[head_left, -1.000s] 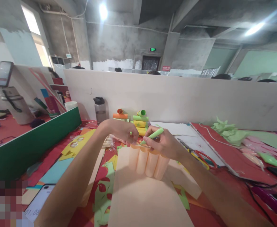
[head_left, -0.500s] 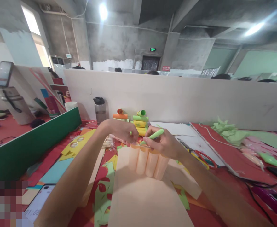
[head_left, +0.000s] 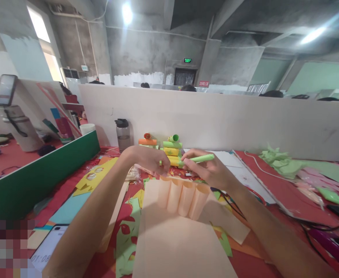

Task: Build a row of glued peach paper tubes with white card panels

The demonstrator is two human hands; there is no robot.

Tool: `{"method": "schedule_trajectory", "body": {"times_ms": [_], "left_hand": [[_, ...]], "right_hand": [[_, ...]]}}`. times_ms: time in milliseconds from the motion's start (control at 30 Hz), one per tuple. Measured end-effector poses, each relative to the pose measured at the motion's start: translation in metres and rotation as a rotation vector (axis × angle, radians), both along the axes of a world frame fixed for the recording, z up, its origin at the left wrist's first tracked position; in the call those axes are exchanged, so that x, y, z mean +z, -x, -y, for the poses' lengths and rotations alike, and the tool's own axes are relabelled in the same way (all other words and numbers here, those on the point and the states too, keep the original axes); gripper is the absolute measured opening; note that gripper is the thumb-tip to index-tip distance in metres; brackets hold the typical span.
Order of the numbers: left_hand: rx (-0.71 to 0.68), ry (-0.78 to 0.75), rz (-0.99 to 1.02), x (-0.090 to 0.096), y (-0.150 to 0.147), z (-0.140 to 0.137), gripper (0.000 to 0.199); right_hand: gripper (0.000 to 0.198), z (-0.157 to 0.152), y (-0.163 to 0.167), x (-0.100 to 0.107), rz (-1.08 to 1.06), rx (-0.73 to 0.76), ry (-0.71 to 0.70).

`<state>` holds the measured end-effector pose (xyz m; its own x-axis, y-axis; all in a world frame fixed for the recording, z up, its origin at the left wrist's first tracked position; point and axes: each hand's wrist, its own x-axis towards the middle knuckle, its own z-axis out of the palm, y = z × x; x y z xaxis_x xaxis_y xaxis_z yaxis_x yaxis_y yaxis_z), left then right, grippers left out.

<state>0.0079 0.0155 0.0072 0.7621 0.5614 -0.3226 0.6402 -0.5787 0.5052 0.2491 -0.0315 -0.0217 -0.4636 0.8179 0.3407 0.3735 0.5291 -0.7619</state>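
A row of peach paper tubes [head_left: 185, 199] stands slightly tilted on a peach sheet of card [head_left: 177, 247], their open tops facing up. My left hand [head_left: 150, 160] is bent over the leftmost tube, with its curled fingers closed at the row's upper back edge; the exact contact is partly hidden. Up and to the right of the tubes, my right hand [head_left: 211, 170] grips a light green pen [head_left: 201, 158]. The pen lies nearly level, its tip pointing left and apart from the paper.
Rolled paper stacks, one orange [head_left: 147, 142] and one yellow-green [head_left: 171, 150], stand behind my hands. A water bottle [head_left: 123, 135] is by the white partition [head_left: 215, 119]. Paper scraps [head_left: 129, 231] and a phone [head_left: 46, 247] lie left; black cables [head_left: 314, 243] lie right.
My right hand has moved right and away from the tubes' rims, taking the pen with it; the pen now lies flatter. My left hand has hardly moved.
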Motion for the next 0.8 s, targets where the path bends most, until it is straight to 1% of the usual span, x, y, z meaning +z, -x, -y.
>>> {"method": "schedule_trajectory", "body": {"times_ms": [100,233,367,467,533,600,667,733,800], "left_hand": [[-0.017,-0.028,0.000,0.000,0.000,0.000,0.024],[-0.014,-0.039,0.016,0.003,0.000,0.002,0.024],[0.023,-0.052,0.007,0.008,0.004,0.004,0.027],[0.073,-0.048,0.030,0.004,0.012,-0.005,0.029],[0.086,-0.067,0.054,-0.005,0.015,-0.018,0.031],[0.089,-0.029,0.035,-0.020,0.015,-0.033,0.031],[0.064,0.029,0.003,-0.039,0.009,-0.047,0.032],[0.008,0.103,-0.047,-0.058,-0.002,-0.057,0.041],[-0.076,0.077,-0.048,-0.075,-0.014,-0.061,0.038]], "right_hand": [[0.027,-0.001,-0.009,0.008,0.104,0.042,-0.085],[0.020,0.001,-0.012,0.013,0.285,0.180,-0.207],[0.014,0.005,-0.008,0.011,0.370,0.248,-0.261],[0.010,0.007,-0.004,0.007,0.404,0.264,-0.303],[0.008,0.007,-0.003,0.005,0.402,0.275,-0.316],[0.008,0.006,-0.002,0.004,0.390,0.280,-0.316],[0.007,0.006,-0.001,0.004,0.377,0.274,-0.315],[0.007,0.005,-0.001,0.004,0.377,0.264,-0.314],[0.008,0.006,0.000,0.004,0.389,0.250,-0.323]]}}
